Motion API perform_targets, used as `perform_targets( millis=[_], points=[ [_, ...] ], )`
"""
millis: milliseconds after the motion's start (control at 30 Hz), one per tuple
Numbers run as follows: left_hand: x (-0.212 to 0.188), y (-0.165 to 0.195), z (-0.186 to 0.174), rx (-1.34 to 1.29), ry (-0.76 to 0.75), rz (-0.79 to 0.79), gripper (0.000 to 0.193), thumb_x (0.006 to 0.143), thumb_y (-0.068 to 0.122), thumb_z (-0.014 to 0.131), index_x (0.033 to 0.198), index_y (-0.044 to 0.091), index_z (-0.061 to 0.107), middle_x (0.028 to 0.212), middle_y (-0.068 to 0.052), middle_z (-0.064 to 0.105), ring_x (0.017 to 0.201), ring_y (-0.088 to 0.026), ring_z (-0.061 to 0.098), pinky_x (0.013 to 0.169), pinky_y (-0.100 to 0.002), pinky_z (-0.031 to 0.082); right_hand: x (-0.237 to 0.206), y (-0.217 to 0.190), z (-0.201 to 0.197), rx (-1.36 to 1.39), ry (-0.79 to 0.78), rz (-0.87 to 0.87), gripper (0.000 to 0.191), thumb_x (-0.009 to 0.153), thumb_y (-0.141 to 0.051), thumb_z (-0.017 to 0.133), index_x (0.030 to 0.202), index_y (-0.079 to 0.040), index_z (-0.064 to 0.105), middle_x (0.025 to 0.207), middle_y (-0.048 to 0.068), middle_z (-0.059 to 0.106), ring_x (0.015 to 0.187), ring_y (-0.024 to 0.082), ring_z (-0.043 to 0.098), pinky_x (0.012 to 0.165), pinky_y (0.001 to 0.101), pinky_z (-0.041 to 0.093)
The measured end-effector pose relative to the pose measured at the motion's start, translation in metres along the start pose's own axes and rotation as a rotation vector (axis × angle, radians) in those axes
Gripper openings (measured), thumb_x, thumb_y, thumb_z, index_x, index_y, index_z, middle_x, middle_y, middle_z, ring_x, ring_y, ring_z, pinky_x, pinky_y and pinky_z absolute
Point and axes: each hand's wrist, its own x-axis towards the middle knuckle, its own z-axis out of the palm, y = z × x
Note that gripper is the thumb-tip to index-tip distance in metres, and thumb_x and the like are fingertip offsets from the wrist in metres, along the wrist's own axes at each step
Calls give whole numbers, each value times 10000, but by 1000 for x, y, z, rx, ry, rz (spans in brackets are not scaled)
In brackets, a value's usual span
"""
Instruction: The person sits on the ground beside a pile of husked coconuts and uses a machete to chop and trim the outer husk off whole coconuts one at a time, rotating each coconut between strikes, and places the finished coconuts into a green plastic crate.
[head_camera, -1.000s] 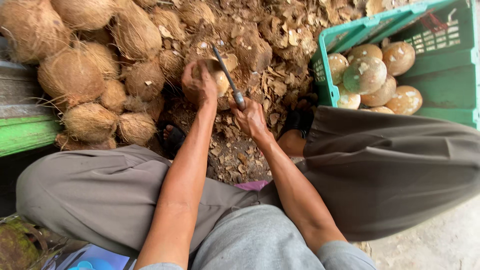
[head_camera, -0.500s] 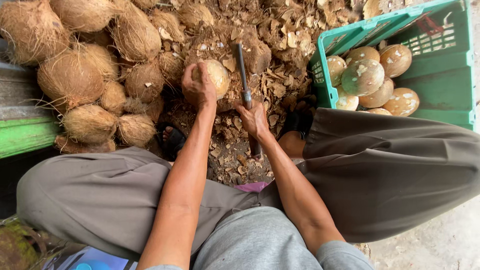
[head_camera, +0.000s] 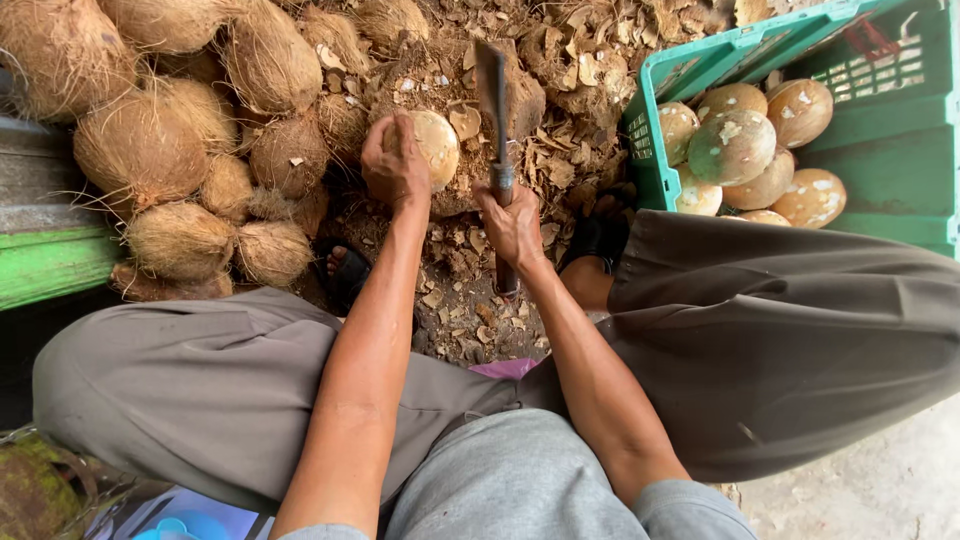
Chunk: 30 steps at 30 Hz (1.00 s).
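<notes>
My left hand (head_camera: 395, 160) grips a partly peeled pale coconut (head_camera: 437, 145) and steadies it on the ground among brown shell chips. Just right of it, my right hand (head_camera: 512, 222) is shut on the handle of a heavy knife (head_camera: 493, 95). The dark blade points away from me, raised beside the coconut and not touching it. Both forearms reach out between my knees in grey trousers.
A heap of hairy brown coconuts (head_camera: 180, 130) lies at the left. At the right stands a green plastic crate (head_camera: 880, 140) holding several peeled coconuts (head_camera: 735, 145). Husk chips (head_camera: 580, 70) litter the ground. A green ledge (head_camera: 50, 265) lies at the far left.
The knife has swung from slanting across the coconut to upright, blade lifted further away. My left hand has turned the coconut slightly and kept its grip.
</notes>
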Motion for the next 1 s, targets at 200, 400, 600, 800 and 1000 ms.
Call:
perform_targets(
  millis=[200, 400, 600, 800, 1000],
  points=[
    [-3, 1, -3, 130, 65, 18, 425, 902, 585, 669, 938, 172, 760, 903, -11, 747, 757, -130, 665, 619, -302, 551, -2, -4, 20, -30, -55, 155, 327, 993, -319, 604, 728, -143, 528, 602, 3, 523, 433, 100, 416, 381, 315, 414],
    [-5, -3, -2, 40, 34, -65, 492, 839, 643, 635, 983, 183, 738, 939, -17, 741, 779, -167, 687, 666, -373, 606, -5, -26, 7, -236, -160, 214, 288, 987, -314, 595, 745, -167, 543, 628, -4, 513, 465, 107, 409, 424, 305, 403],
    [-1, -6, 0, -16, 32, -7, 431, 896, 580, 683, 905, 157, 766, 925, -42, 798, 830, -207, 725, 792, -394, 590, -4, -30, -5, -172, -4, 16, 341, 1001, -323, 630, 759, -144, 469, 623, -10, 502, 468, 92, 440, 415, 310, 429],
    [-1, -2, -5, 56, -51, -117, 398, 889, 574, 632, 994, 204, 732, 983, -52, 764, 825, -194, 717, 693, -416, 610, 1, -5, 6, -221, -106, 274, 201, 964, -277, 599, 801, -164, 570, 631, -13, 554, 459, 93, 467, 403, 323, 434],
    [0, -1, -3, 132, -30, -86, 479, 844, 626, 666, 1018, 183, 723, 996, -51, 745, 867, -198, 714, 703, -385, 616, 9, -8, -4, -165, -120, 209, 249, 991, -315, 602, 824, -134, 573, 612, 2, 536, 436, 91, 463, 383, 301, 439]
  ],
)
